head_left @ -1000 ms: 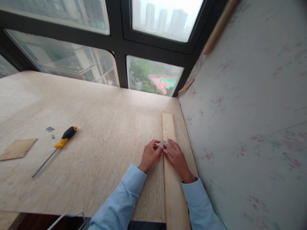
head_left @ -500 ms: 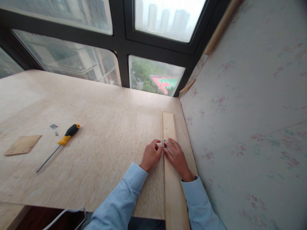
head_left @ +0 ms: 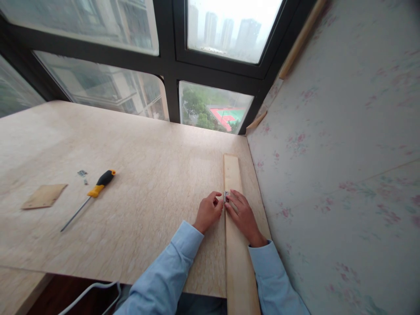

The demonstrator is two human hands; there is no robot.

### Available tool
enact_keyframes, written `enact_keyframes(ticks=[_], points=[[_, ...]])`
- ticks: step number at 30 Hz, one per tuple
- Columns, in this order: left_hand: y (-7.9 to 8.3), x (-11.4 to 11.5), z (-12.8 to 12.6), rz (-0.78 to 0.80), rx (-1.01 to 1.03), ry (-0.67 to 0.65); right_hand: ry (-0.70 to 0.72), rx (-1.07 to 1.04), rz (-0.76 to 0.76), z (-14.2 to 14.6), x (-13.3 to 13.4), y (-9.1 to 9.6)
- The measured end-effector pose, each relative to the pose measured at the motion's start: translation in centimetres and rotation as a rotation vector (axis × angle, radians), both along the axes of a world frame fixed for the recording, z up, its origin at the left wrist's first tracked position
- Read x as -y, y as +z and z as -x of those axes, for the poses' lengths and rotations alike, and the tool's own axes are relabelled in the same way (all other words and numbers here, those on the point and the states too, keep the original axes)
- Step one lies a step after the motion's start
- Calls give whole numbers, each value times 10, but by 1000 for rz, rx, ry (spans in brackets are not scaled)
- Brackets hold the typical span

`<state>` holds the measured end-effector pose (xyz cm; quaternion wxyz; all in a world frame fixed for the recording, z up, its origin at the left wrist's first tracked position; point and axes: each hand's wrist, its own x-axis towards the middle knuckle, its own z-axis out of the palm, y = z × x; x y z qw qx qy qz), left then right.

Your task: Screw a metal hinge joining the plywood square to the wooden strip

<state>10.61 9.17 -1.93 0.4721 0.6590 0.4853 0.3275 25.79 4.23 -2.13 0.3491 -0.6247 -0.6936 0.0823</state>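
Note:
A long pale wooden strip (head_left: 233, 175) lies on the table (head_left: 138, 175) along the right wall. A small metal hinge (head_left: 225, 195) sits at the strip's left edge. My left hand (head_left: 207, 212) rests beside the strip with curled fingers pinching at the hinge. My right hand (head_left: 242, 215) lies on top of the strip, its fingertips pressed to the hinge from the right. Light blue sleeves cover both arms.
A screwdriver (head_left: 90, 196) with a black and yellow handle lies at the left of the table. Beside it are small metal parts (head_left: 82, 174) and a thin brown board piece (head_left: 45, 196). A floral-papered wall (head_left: 328, 153) stands right; windows at the back. A white cable (head_left: 88, 292) hangs below the table's front edge.
My left hand has drawn in closer to the strip, and the hinge shows less of its leaf. The view has shifted slightly; the hands stay at the same place on the strip.

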Motion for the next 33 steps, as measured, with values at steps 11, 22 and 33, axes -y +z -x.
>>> enact_keyframes(ticks=[11, 22, 33], points=[[-3, 5, 5, 40, 97, -24, 18, -22, -13, -1, 0, 0], [-2, 19, 42, 46, 167, 18, -21, -205, 57, -13, -1, -5], [-3, 25, 90, 48, 168, 130, 96, -92, 154, 34, -9, 83]])
